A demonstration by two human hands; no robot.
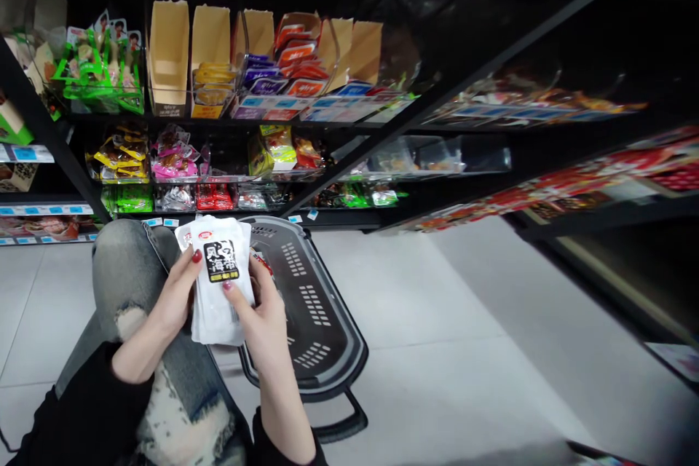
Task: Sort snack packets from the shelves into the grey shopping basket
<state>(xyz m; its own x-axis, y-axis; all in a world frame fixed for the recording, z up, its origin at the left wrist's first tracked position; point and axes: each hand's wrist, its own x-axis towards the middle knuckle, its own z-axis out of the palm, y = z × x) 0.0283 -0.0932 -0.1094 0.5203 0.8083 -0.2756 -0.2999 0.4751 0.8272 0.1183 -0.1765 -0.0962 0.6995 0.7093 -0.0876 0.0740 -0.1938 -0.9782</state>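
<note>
Both my hands hold a small stack of white snack packets (218, 284) with a black label on the top one. My left hand (175, 298) grips the stack's left edge, thumb on top. My right hand (262, 313) grips the right side, thumb pressed on the front. The packets are held above my bent knee in ripped grey jeans (131, 277) and beside a black shopping basket (322, 320) that stands on the floor.
Black shop shelves (349, 124) run from the left to the far right, filled with coloured snack packets in clear bins and brown cardboard boxes (169, 51). Pale floor tiles (464, 349) stretch to the right of the basket.
</note>
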